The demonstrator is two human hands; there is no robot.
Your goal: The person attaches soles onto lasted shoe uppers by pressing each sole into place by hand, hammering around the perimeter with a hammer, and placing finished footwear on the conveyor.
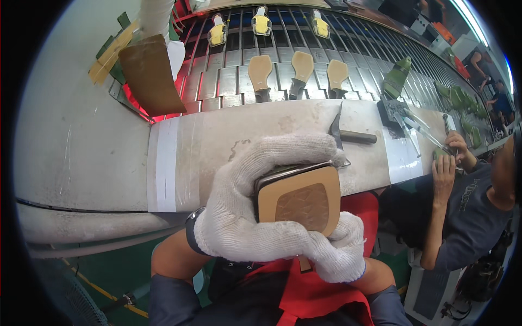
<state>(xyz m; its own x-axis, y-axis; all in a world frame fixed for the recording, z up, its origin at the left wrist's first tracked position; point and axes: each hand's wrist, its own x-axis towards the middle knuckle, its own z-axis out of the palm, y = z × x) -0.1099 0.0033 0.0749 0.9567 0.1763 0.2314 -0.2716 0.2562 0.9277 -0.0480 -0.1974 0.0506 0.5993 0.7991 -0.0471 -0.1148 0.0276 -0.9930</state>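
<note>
A shoe is held sole up in front of my body, its tan sole showing a darker, roughened brown patch. My left hand, in a white knitted glove, wraps around the shoe's left side, fingers over its far edge and thumb along the near edge. Also gloved in white, my right hand is closed at the near right edge of the shoe; what its fingers grip underneath is hidden. Just beyond the left fingertips a hammer lies on the bench, its metal head beside the glove.
Behind the bench, a slatted conveyor carries tan-soled shoes, yellow-filled shoes and green shoes. A brown sheet hangs left over red light. A tool holder and a co-worker's hands are at right.
</note>
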